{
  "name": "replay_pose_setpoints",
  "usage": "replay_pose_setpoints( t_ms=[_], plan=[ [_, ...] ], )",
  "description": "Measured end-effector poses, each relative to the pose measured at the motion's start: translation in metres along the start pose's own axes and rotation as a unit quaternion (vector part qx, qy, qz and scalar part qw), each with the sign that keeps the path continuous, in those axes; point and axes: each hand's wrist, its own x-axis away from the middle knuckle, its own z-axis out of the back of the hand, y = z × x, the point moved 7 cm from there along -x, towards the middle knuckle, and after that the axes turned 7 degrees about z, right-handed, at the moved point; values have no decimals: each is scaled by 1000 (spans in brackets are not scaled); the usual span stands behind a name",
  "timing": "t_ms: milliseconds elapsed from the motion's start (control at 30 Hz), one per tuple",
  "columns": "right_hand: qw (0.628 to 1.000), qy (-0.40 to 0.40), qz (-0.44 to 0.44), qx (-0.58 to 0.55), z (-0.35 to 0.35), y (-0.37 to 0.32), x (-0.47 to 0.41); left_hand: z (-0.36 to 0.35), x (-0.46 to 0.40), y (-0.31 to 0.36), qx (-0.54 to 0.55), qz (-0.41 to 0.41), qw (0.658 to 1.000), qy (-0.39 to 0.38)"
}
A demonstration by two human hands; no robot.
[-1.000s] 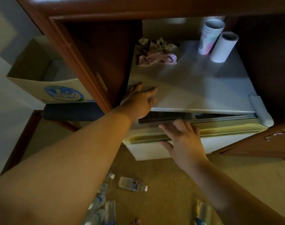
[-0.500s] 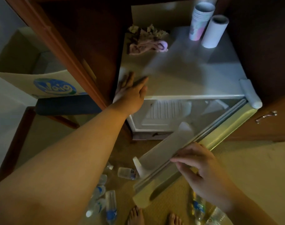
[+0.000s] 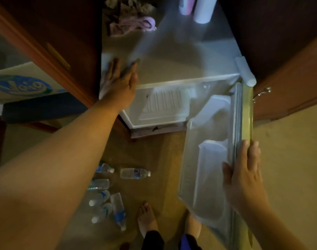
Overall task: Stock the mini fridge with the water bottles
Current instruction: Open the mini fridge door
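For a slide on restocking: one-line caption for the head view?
Right hand holds the fridge door open, left hand on top; water bottles lie on the floor.

The mini fridge (image 3: 181, 56) stands open, its door (image 3: 215, 156) swung wide. The left hand (image 3: 118, 85) lies flat on its top corner while the right hand (image 3: 244, 177) grips the door's edge. Water bottles (image 3: 135, 173) lie scattered on the carpet (image 3: 150, 152).

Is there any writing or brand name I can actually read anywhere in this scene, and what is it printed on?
"Voio", or something close to it, in pale letters on a blue oval: on the cardboard box at the left; blurred, so the spelling is uncertain.
Labels on the water bottles lying on the floor: blue and red print, too small and blurred to read.
Paper cups on the mini fridge: a coloured pattern, no readable words.
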Motion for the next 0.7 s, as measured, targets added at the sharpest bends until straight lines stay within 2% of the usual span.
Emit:
replay_pose_setpoints(
  t_ms=[67,367,533,600,700],
  plan=[
    [999,-37,-15,-5,4,11,0,0,1,3,-9,-3,1000,-7],
    [1000,-20,-14,-14,40,59,-4,3,5,4,3,1,1000,-9],
    [994,16,-104,10,55,57,-7,-4,-1,0,-7,-5,1000,-1],
    [996,32,-83,31,58,37,-13,-7,-2,-2,6,-6,1000,-22],
    [1000,-2,-5,22,50,-9,-29,-2,19,-2,39,30,997,-53]
  ],
)
